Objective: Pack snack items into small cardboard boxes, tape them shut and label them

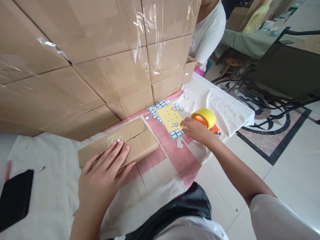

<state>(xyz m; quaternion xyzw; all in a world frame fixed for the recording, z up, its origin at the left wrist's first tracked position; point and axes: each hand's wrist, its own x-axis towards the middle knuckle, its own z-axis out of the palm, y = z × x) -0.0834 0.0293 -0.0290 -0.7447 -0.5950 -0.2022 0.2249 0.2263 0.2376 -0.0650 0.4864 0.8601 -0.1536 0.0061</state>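
Flat on the cloth-covered table lies a small cardboard box point(142, 141), with a strip of clear tape shining on its top. My left hand point(106, 170) rests over the near side of this box, fingers spread across its top. To the right, a yellow sticker sheet point(170, 116) with blue-outlined white stickers lies on the table. My right hand point(196, 130) is at the sheet's right edge, fingertips drawn together; whatever is between them is hidden. Just beyond that hand stands a roll of yellow tape point(210, 116) with an orange inside.
Taped cardboard boxes point(112, 73) form a tall stack along the table's far side. A black phone-like object point(16, 198) lies at the left. Another person's sleeve point(210, 30) shows behind the stack. A dark folding chair point(287, 66) stands on the right.
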